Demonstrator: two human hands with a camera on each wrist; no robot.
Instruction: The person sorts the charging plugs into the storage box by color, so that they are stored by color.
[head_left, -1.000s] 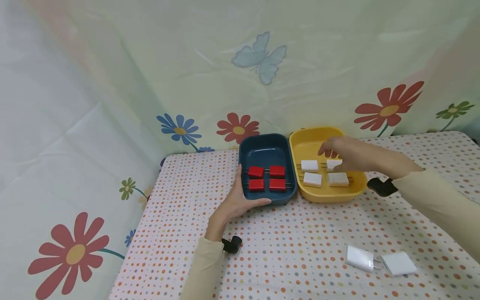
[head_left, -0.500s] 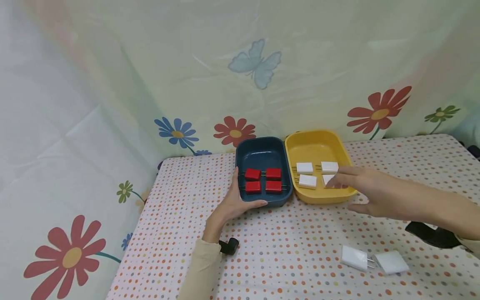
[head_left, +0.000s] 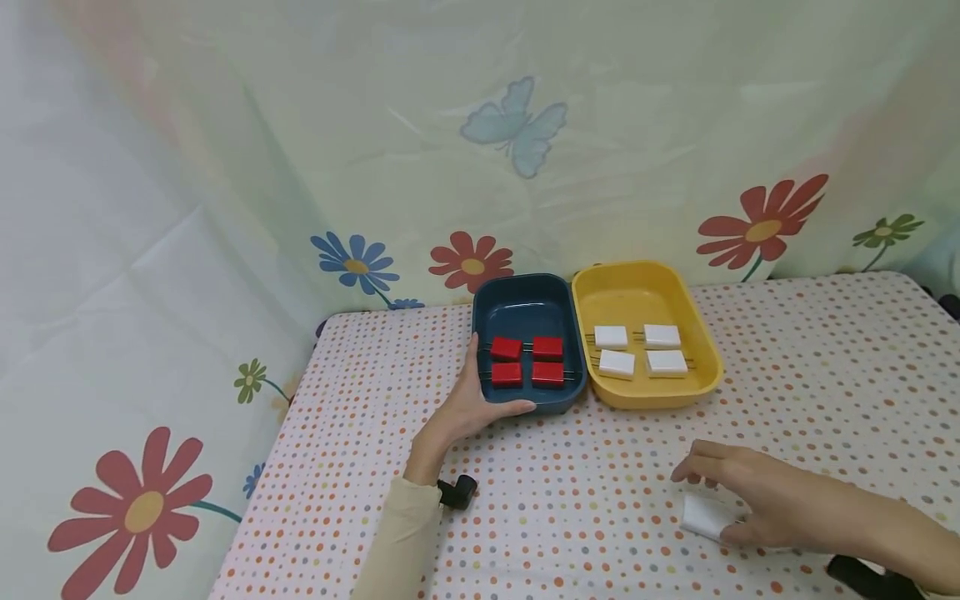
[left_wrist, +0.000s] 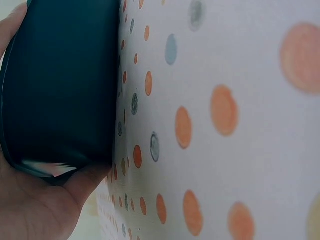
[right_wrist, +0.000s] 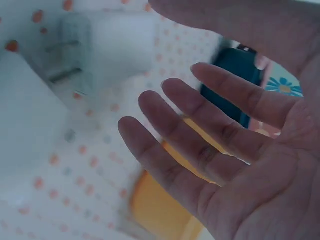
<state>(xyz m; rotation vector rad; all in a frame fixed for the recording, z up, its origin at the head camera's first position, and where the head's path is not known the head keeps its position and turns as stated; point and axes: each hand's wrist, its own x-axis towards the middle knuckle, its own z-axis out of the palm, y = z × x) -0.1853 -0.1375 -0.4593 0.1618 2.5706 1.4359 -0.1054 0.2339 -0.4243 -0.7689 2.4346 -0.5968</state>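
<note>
My left hand rests against the near-left corner of a dark blue tray, fingers along its side and thumb across the front wall. In the left wrist view the tray's dark wall fills the space beside that hand. Several red plug adapters with metal prongs lie in rows inside it. Over the front right of the table, my right hand hovers with spread fingers and empty palm above a white plug adapter. The right wrist view shows its two prongs and a second white adapter beside it.
Against the blue tray stands a yellow tray, with several white plug adapters in two rows. A dotted cloth covers the table. Behind rises a flowered curtain.
My right hand has drawn back from the yellow tray, moving toward the front right, and now hangs over the loose white adapters. The left hand has stayed at the blue tray.
</note>
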